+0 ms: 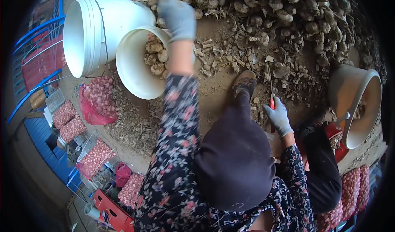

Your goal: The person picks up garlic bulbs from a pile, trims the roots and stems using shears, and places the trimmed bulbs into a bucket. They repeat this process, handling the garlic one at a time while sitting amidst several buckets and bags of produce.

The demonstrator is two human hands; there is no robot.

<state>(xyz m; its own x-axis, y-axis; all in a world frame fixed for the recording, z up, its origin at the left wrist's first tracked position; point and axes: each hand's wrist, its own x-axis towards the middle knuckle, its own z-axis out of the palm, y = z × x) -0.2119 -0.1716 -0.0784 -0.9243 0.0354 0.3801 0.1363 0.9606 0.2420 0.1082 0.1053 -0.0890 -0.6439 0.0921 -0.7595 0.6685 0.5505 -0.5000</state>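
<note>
My left hand [179, 20], in a grey glove, reaches out beside the rim of a white bucket [142, 83] at the edge of the garlic pile [284, 3]. Motion smears its fingers, so what they hold, if anything, is unclear. Several garlic bulbs [156, 57] lie inside that bucket. In a grey glove too, my right hand [280, 117] is closed around a red-handled tool [272, 104], whose thin metal part points up toward the pile. Dry stalks and husks [230, 55] are scattered on the ground between my hands.
A second white bucket [117, 26] lies on its side at upper left. Another tub [362, 104] stands at right beside a red container [339, 149]. Mesh sacks of garlic [101, 98] sit at left and lower right. My shoe [245, 83] and bent leg [234, 162] occupy the middle.
</note>
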